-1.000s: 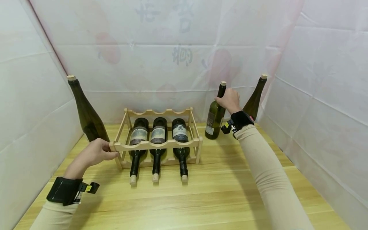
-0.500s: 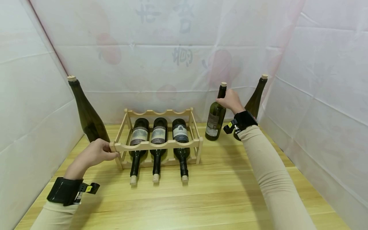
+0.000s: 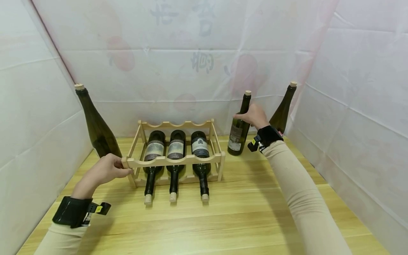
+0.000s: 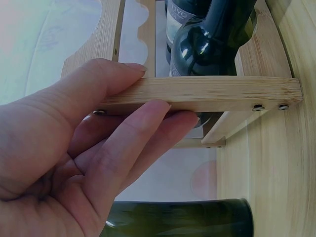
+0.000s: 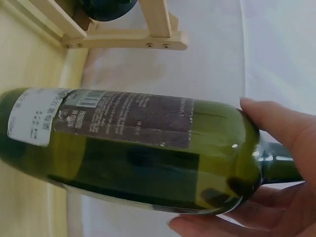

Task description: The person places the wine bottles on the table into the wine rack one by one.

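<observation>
A wooden wine rack stands on the table with three corked wine bottles lying in it, necks toward me. My left hand pinches the rack's front left post between thumb and fingers. To the right of the rack, my right hand holds a green wine bottle around its shoulder and the base of its neck. This bottle is upright and corked. In the right wrist view its dark back label and a white sticker show, with the thumb on one side and fingers on the other.
A tall dark bottle stands left of the rack, partly behind my left hand. Another corked bottle stands at the far right, partly hidden by my right wrist. White cloth walls close off the back and sides.
My right hand has slid from the bottle's neck down to its shoulder. The bottle has turned a little, bringing its back label more toward me. My left hand stays on the rack.
</observation>
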A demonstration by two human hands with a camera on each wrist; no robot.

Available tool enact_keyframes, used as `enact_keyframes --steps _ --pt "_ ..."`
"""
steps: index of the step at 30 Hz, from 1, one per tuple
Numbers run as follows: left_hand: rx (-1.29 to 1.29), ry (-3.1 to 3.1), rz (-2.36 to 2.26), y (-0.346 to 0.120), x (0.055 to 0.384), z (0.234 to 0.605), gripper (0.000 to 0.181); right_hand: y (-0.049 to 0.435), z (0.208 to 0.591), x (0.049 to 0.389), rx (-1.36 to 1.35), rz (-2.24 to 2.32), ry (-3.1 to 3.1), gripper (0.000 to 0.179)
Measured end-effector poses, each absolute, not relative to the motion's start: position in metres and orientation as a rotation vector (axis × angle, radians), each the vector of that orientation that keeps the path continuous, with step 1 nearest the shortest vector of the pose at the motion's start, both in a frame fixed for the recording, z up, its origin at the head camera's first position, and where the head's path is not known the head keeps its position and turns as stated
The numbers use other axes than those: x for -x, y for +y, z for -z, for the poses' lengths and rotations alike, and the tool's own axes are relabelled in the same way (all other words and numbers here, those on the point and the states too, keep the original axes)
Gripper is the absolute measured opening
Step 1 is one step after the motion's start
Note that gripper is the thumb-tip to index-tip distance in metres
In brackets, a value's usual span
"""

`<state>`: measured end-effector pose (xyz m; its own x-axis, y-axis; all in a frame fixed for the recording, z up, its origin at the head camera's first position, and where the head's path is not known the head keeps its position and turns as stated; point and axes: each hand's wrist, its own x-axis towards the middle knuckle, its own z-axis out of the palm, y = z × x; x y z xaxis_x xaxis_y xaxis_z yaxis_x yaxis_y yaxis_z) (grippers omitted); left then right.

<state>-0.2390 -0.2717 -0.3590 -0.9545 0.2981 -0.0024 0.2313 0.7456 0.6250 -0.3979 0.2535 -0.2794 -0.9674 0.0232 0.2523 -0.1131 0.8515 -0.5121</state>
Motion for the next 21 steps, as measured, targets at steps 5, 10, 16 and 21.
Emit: enact_keyframes --steps 5,10,16,21 --pt "-0.423 2.858 -0.991 -0.2718 0.2391 0.3591 0.018 0.2558 0.2823 0.3985 -0.030 -0.944 -2.814 0.055" --pt "-0.415 2.876 -0.979 -0.2709 0.2391 0.3586 0.017 0.2571 0.2783 0.3981 -0.025 -1.008 -2.869 0.060" --pt "-0.435 2.856 -0.985 -0.2708 0.2373 0.3565 0.017 0.2601 0.2763 0.3982 -0.055 -1.203 -2.910 0.066" --pt "-0.427 2.846 -0.997 -0.2700 0.2366 0.3569 0.018 0.2612 0.2742 0.3959 -0.082 -1.333 -2.915 0.067"
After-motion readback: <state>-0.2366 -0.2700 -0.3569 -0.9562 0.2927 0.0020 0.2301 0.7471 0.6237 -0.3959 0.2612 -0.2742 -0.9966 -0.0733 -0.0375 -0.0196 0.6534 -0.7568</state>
